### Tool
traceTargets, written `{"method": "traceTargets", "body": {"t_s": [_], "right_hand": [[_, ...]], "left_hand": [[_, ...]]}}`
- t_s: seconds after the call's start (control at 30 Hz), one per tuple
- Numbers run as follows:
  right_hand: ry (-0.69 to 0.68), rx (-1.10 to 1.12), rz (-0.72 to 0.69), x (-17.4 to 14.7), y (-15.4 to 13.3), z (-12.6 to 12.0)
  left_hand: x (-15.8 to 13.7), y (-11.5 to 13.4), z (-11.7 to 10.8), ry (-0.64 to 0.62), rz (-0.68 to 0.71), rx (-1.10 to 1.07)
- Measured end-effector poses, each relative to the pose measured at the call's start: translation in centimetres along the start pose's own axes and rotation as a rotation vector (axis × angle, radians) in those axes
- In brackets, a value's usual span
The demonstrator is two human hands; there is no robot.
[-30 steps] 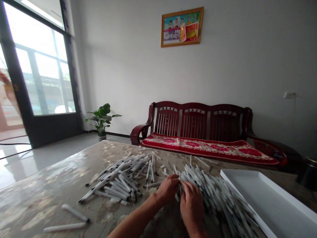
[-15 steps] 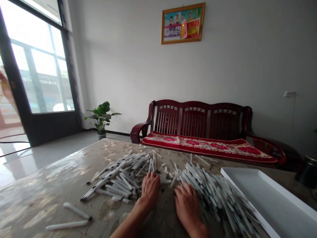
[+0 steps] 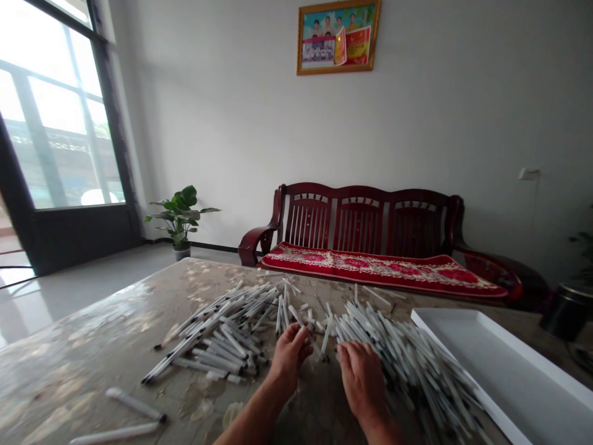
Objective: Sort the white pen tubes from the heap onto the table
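My left hand (image 3: 291, 357) is closed on a pen (image 3: 297, 316) with a pale barrel, which slants down to the right toward a dark end. My right hand (image 3: 364, 378) rests at the near-left edge of a big heap of white pens (image 3: 398, 352). Its fingers are curled in, and whatever they may hold is hidden. To the left of my left hand spreads another pile of white pens (image 3: 227, 346) with black tips. Small white pieces (image 3: 311, 321) lie scattered between the two piles.
A shallow white box (image 3: 482, 352) sits right of the heap. Two loose pens (image 3: 136, 405) lie at the table's (image 3: 92, 346) near left. Beyond the table stand a red wooden bench (image 3: 365, 228) and a potted plant (image 3: 180, 219).
My left hand has drawn back from the far pens and turned, and a pen now shows in its fingers. My right hand has shifted slightly right, fingers curling. The view has swung slightly right.
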State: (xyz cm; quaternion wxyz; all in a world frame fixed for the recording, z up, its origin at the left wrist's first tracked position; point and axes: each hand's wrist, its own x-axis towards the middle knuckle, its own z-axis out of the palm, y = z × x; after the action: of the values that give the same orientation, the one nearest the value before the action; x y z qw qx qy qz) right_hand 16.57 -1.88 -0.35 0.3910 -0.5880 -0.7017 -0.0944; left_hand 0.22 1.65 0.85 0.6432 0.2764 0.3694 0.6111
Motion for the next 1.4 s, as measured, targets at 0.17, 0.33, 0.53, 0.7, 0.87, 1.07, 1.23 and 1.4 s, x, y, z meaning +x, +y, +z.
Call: {"method": "traceTargets", "body": {"t_s": [0.17,0.33,0.53,0.7,0.87,1.07,1.23,1.4], "right_hand": [[-0.045,0.06,-0.004,0.0,-0.2,-0.3],[-0.018,0.091,-0.03,0.1,-0.2,-0.2],[0.1,0.135,-0.075,0.1,0.6,0.7],[0.135,0.189,-0.095,0.3,0.8,0.8],[0.165,0.179,-0.152,0.6,0.4,0.7],[0.168,0.185,-0.118,0.5,0.7,0.8],[0.075,0.127,-0.02,0.2,1.2,1.2],[0.094,0.15,-0.025,0.1,1.2,1.5]], "left_hand": [[0.2,-0.6,-0.1,0.007,-0.06,-0.152],[0.4,-1.1,0.1,-0.032,-0.061,-0.152],[0.5,-1.6,0.1,-0.025,-0.05,-0.125],[0.6,-1.8,0.0,0.017,-0.031,-0.132],[0.7,-1.8,0.0,0.056,-0.043,-0.132],[0.5,-1.8,0.1,0.05,-0.043,-0.155],[0.4,-2.0,0.1,0.012,-0.01,-0.145],[0.5,-2.0,0.0,0.027,0.009,-0.138]]}}
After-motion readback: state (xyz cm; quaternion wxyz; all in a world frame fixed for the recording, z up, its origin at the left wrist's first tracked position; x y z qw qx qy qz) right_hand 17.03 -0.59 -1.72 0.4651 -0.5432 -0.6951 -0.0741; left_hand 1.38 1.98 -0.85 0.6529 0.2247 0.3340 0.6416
